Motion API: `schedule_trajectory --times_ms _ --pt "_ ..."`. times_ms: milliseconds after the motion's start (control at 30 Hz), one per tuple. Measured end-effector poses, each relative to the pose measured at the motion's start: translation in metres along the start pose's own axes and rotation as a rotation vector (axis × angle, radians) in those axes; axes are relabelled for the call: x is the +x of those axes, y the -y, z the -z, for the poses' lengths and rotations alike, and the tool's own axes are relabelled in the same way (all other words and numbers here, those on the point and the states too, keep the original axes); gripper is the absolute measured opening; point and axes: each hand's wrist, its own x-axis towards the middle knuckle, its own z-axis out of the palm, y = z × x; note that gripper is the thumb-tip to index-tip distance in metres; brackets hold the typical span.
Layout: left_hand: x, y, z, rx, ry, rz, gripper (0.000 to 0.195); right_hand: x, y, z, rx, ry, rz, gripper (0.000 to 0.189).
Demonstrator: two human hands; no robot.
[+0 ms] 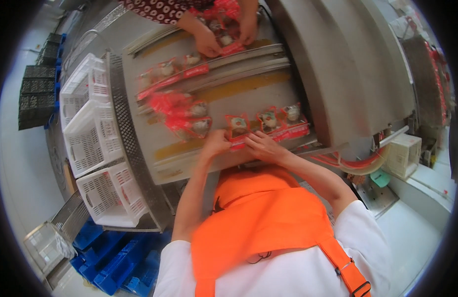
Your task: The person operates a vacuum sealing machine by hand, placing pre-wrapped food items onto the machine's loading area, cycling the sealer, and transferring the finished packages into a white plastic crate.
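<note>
My left hand pinches the near left corner of a red-edged clear food packet lying at the near edge of the steel worktop. The fingers of my right hand close on the same packet's near right corner. Pale, rounded contents show through its film. Right of it, two similar packets stand in a row with their red ends along a metal bar. Left of my hands is a loose pile of red packets, partly blurred.
Across the worktop a co-worker's hands handle more packets beside a second row. White plastic crates stand at the left. A large steel machine cover rises at the right. Blue pallets lie on the floor at lower left.
</note>
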Motion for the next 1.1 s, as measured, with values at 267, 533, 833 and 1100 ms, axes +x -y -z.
schedule_trajectory --times_ms 267,533,833,1100 --pt "-0.058 -0.016 -0.005 -0.003 -0.686 -0.113 0.020 0.000 0.001 0.011 0.049 0.138 -0.057 0.015" --pt "-0.029 0.048 0.027 -0.711 -0.670 0.064 0.020 0.133 0.004 -0.024 0.594 0.132 -0.469 0.021" --pt "-0.010 0.121 0.071 -0.284 -0.715 -0.163 0.016 0.192 0.014 -0.080 0.778 -0.083 -0.664 0.028" --pt "-0.053 0.113 0.093 -1.218 -0.069 -0.007 0.014 0.167 0.058 -0.051 1.679 -0.125 -1.454 0.020"
